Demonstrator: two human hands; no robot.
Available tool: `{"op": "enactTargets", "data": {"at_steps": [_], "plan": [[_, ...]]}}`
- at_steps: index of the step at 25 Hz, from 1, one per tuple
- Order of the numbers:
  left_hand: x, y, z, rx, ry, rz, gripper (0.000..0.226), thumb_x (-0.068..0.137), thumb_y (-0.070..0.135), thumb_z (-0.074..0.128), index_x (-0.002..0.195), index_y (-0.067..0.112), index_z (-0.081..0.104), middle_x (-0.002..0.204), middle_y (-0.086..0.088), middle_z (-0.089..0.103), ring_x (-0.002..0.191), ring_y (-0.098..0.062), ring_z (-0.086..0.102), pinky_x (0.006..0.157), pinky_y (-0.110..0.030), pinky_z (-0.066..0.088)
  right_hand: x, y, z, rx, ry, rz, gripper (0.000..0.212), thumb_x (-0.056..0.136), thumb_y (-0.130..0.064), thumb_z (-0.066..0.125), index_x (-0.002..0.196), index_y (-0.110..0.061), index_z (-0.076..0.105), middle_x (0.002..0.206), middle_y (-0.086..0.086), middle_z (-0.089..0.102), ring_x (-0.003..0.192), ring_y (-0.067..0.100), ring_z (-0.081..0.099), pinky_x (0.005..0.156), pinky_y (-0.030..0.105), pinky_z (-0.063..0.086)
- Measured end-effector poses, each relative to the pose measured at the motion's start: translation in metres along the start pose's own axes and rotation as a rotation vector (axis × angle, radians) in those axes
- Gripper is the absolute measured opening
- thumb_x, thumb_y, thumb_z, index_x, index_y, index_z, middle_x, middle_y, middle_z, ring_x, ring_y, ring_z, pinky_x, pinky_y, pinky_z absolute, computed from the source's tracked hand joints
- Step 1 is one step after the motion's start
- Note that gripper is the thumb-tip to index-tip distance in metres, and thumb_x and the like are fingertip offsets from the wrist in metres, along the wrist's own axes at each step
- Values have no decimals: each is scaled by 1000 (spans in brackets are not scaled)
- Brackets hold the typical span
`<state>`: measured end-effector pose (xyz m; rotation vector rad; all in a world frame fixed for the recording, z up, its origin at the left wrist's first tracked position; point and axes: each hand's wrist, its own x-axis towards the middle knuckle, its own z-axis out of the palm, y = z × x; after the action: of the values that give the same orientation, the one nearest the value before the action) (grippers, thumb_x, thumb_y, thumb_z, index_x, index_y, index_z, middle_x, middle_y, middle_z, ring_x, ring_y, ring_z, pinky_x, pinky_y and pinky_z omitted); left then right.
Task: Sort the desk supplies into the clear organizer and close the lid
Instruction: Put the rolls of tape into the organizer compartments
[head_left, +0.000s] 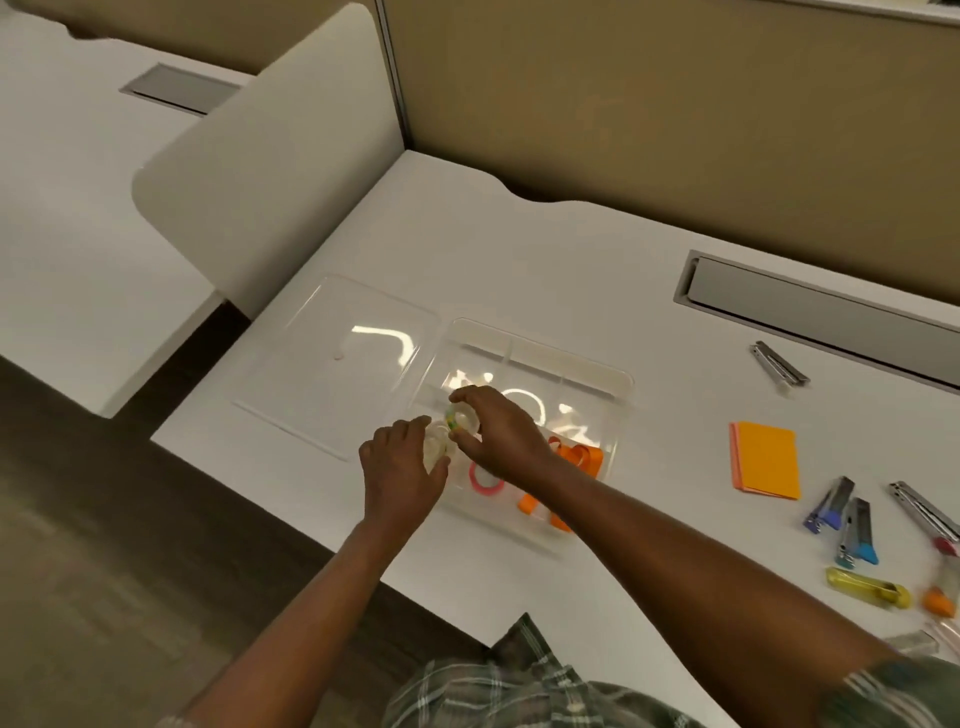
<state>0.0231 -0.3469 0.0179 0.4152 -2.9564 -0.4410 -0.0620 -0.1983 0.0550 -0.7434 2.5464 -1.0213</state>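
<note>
Head view looks down over two bare forearms reaching onto a white desk. Nearest, at the right, lie loose supplies: a yellow clip, blue-handled staple removers, chrome clippers and an orange sticky-note pad. Further in, both hands meet at the near-left corner of the clear organizer. The left hand is curled loosely around a small clear roll, which looks like tape; the right hand pinches another small clear roll with green inside between thumb and fingers, just above a compartment. Blur hides how firm either hold is. These rolls appear light, stiff and slick, so I'd take them by the outer rim. A pink tape ring and orange ribbon already lie inside the tray. Left of the tray, the clear lid lies flat and open. Farthest right, another metal clip rests near the cable slot.
</note>
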Motion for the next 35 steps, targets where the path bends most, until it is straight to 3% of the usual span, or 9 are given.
{"op": "enactTargets", "data": {"at_steps": [7, 14, 20, 26, 35], "plan": [[5, -13, 5, 6, -43, -63, 66, 84, 44, 70, 139, 16, 48, 123, -8, 66, 113, -28, 58, 94, -42, 41, 27, -2, 24, -157, -103, -16, 54, 90, -25, 65, 141, -19, 47, 145, 2, 53, 129, 25, 53, 99, 38, 46], [9, 8, 3, -48, -41, 30, 58, 80, 38, 75, 128, 12, 57, 122, -12, 62, 109, -29, 58, 89, -43, 43, -5, 17, 4, -124, 7, 24, 47, 91, -35, 64, 135, -20, 54, 137, 3, 56, 115, 22, 59, 90, 35, 51], [5, 82, 10, -154, -61, 228, 46, 82, 36, 70, 122, 15, 62, 117, -7, 63, 105, -29, 58, 85, -42, 44, -68, 59, -36, -62, 131, 149, 41, 90, -37, 62, 129, -26, 57, 128, -6, 58, 102, 15, 63, 85, 36, 53], [-7, 175, 29, -187, -136, 380, 45, 80, 35, 71, 119, 15, 64, 113, -8, 62, 100, -30, 59, 83, -42, 45, -154, 120, -76, -58, 280, 302, 40, 90, -38, 66, 127, -24, 59, 126, -4, 61, 90, 11, 66, 74, 20, 47], [-54, 309, 86, -145, -316, 624, 47, 85, 46, 66, 124, 20, 61, 123, -3, 61, 108, -21, 57, 91, -34, 45, -279, 206, -126, -30, 393, 575, 40, 92, -40, 65, 129, -24, 59, 130, -3, 60, 96, 10, 65, 76, 19, 48]]}}
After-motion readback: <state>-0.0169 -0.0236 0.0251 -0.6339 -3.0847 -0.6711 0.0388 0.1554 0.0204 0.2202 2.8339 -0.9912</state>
